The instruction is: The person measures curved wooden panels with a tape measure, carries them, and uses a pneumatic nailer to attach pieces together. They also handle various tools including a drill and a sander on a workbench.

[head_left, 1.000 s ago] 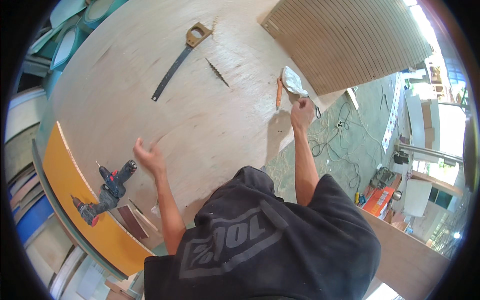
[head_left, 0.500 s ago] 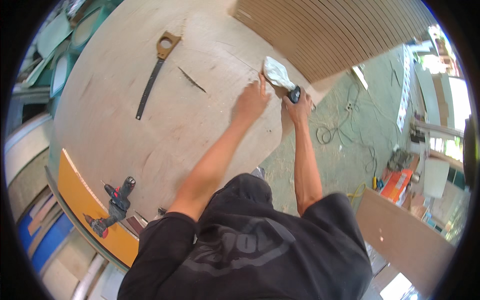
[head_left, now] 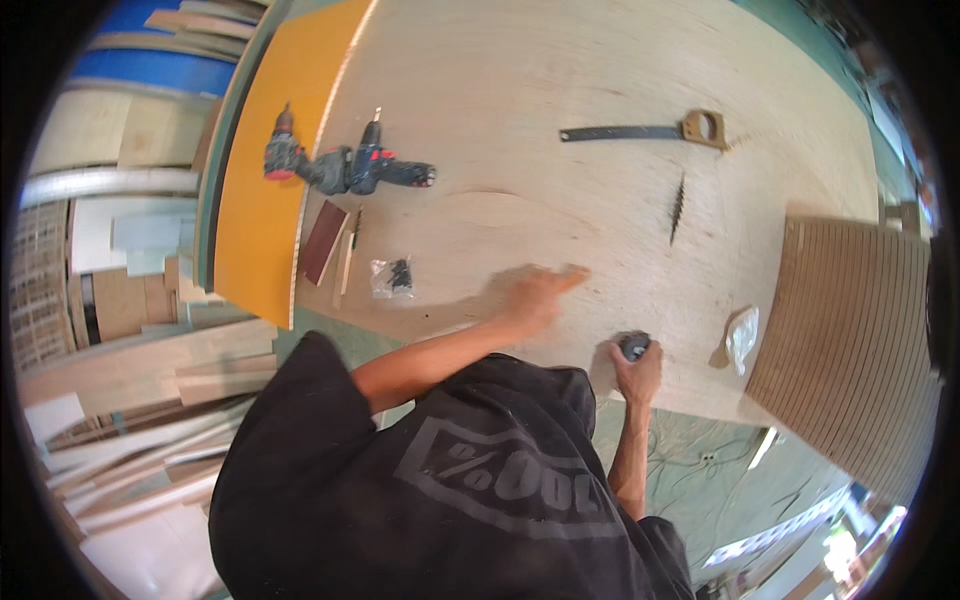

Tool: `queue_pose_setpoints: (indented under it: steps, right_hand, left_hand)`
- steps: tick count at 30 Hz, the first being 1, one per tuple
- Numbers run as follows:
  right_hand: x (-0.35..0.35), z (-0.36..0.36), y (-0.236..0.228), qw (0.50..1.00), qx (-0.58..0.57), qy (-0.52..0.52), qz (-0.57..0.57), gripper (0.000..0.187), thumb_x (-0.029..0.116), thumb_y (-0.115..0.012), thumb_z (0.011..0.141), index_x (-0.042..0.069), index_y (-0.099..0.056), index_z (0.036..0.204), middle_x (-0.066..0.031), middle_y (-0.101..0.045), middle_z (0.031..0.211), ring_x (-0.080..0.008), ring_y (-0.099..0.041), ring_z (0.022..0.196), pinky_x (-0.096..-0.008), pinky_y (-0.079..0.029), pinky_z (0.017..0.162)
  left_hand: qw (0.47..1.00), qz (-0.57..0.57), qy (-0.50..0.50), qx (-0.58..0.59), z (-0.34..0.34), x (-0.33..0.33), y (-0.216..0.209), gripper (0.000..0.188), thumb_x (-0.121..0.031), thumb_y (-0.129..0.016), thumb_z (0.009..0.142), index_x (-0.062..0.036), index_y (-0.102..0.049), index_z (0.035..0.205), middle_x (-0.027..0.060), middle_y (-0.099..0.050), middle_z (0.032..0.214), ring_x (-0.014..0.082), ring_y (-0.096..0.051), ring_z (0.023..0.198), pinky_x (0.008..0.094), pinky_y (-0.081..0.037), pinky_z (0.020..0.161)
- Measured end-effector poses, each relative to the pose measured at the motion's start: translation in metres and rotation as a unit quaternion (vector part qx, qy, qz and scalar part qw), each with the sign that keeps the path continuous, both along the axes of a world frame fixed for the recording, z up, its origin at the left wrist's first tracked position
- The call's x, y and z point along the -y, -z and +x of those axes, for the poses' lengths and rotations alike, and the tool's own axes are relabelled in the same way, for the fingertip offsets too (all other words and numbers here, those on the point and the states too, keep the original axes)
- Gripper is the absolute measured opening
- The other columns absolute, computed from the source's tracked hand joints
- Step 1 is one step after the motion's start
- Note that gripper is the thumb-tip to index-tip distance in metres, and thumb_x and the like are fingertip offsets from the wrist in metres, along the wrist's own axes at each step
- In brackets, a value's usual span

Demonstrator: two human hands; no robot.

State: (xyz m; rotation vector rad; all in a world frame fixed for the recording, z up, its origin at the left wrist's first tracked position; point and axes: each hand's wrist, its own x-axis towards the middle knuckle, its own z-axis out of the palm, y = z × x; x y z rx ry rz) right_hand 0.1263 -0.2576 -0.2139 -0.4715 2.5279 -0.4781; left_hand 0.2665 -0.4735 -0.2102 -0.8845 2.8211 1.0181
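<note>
Head view gives us one plywood sheet (head_left: 560,200) carrying two drills (head_left: 345,167) (lying side by side, partly on the orange board (head_left: 255,230)), one handsaw (head_left: 650,130), one loose saw blade (head_left: 677,207), one small bag of screws (head_left: 392,277), one dark block (head_left: 324,241) and one crumpled clear bag (head_left: 742,338). We count two hands. Our left hand (head_left: 540,295) lies flat on the plywood, fingers stretched out and close together, holding nothing. Our right hand (head_left: 636,372) is curled tight around a small dark round thing (head_left: 634,346) at the sheet's near edge, just left of the clear bag; what it is we cannot tell.
</note>
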Motion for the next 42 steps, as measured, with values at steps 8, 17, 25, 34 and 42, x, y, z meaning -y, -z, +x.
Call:
queue_pose_setpoints:
  steps: [8, 17, 25, 34, 42]
  right_hand:
    - [0.216, 0.094, 0.023, 0.897, 0.023, -0.413, -0.153, 0.072, 0.029, -0.082, 0.069, 0.003, -0.048, 0.127, -0.0226, -0.052, 0.124, -0.0405, -0.054, 0.116, -0.0471, -0.05, 0.092]
    - [0.288, 0.166, 0.02, 0.842, 0.009, -0.36, -0.401, 0.054, 0.017, -0.071, 0.079, 0.007, -0.053, 0.129, -0.0196, -0.051, 0.128, -0.0383, -0.054, 0.117, -0.0441, -0.047, 0.099]
    - [0.201, -0.081, 0.034, 0.91, -0.173, -0.142, -0.349, 0.019, 0.012, -0.071, 0.078, 0.004, -0.071, 0.095, -0.019, -0.065, 0.101, -0.0366, -0.061, 0.097, -0.042, -0.049, 0.087]
    - [0.214, -0.349, 0.063, 0.924, -0.254, -0.254, -0.135, 0.049, 0.012, -0.054, 0.079, 0.01, -0.059, 0.128, -0.0243, -0.054, 0.136, -0.0434, -0.054, 0.122, -0.0497, -0.043, 0.104]
    - [0.297, -0.332, 0.061, 0.938, -0.236, -0.245, 0.064, 0.041, 0.027, -0.054, 0.087, 0.01, -0.065, 0.123, -0.0199, -0.06, 0.13, -0.0383, -0.056, 0.122, -0.0487, -0.045, 0.101]
  left_hand:
    - [0.898, -0.051, -0.413, 0.142, 0.184, 0.156, -0.006, 0.022, -0.023, -0.066, 0.078, -0.0018, -0.068, 0.086, 0.0188, -0.068, 0.089, 0.0385, -0.067, 0.085, 0.0493, -0.053, 0.077]
    - [0.866, -0.245, -0.42, 0.113, 0.221, 0.188, 0.048, 0.037, -0.017, -0.066, 0.084, -0.0028, -0.06, 0.117, 0.0199, -0.059, 0.114, 0.0366, -0.056, 0.11, 0.0512, -0.046, 0.092]
    - [0.868, -0.197, -0.451, -0.067, 0.241, 0.078, 0.035, 0.033, -0.007, -0.062, 0.085, 0.0002, -0.059, 0.117, 0.0181, -0.059, 0.113, 0.0364, -0.056, 0.11, 0.046, -0.044, 0.097]
    - [0.915, -0.133, -0.365, -0.104, 0.213, -0.001, 0.011, 0.03, -0.003, -0.06, 0.083, -0.0008, -0.06, 0.113, 0.0182, -0.059, 0.107, 0.0388, -0.054, 0.109, 0.0463, -0.043, 0.095]
    - [0.805, -0.062, -0.588, -0.041, 0.324, -0.124, 0.052, 0.023, -0.004, -0.061, 0.082, -0.0007, -0.066, 0.105, 0.017, -0.065, 0.097, 0.0345, -0.064, 0.092, 0.0415, -0.051, 0.081]
